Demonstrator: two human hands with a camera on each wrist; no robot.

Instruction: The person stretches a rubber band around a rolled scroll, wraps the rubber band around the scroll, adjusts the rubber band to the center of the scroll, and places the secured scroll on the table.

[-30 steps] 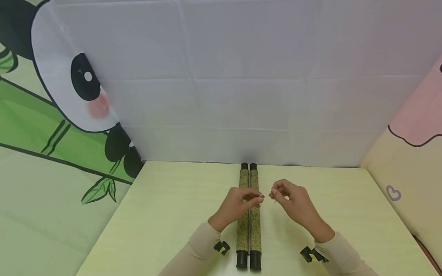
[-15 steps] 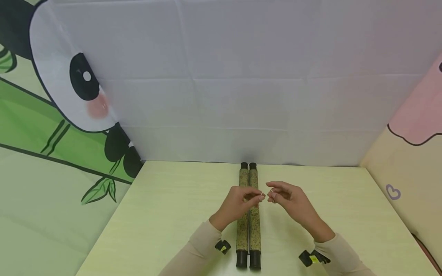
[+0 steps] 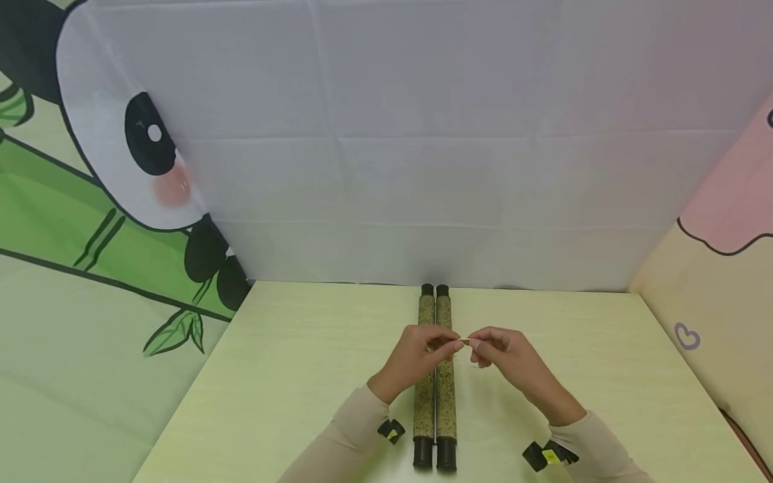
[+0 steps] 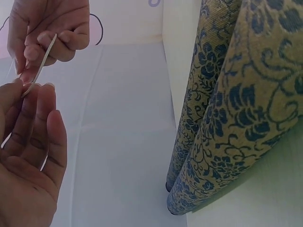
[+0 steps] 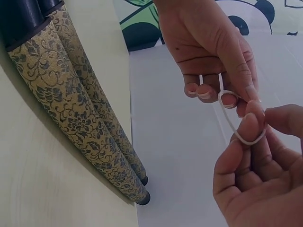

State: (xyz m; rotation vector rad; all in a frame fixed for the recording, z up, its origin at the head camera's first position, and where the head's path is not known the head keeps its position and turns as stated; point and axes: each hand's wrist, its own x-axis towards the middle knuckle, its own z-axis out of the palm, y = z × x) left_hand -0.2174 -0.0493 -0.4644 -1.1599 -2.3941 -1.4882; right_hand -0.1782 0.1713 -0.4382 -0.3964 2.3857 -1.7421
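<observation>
My left hand (image 3: 419,352) and right hand (image 3: 513,355) meet fingertip to fingertip above the table. Between them runs a thin white cord (image 5: 230,124), bent into a loop in the right wrist view. The left thumb and forefinger pinch it; the right thumb and forefinger pinch it from the other side. In the left wrist view a length of the cord (image 4: 46,57) slants up across the right hand's fingers. Beneath and beside the left hand lie two parallel rolls, a left roll (image 3: 425,412) and a right roll (image 3: 446,409), in gold-and-blue floral brocade with black end caps.
The pale table (image 3: 302,349) carries the rolls lengthwise, from near its front to its back edge. Behind it rises a white cloth wall (image 3: 435,168), with a panda-print wall (image 3: 121,221) on the left and a cream and pink wall (image 3: 712,282) on the right.
My right hand has moved slightly left, closing the gap to the left fingertips. Its fingers were spread wider half a second ago and now pinch the cord. The left hand and rolls stay nearly still.
</observation>
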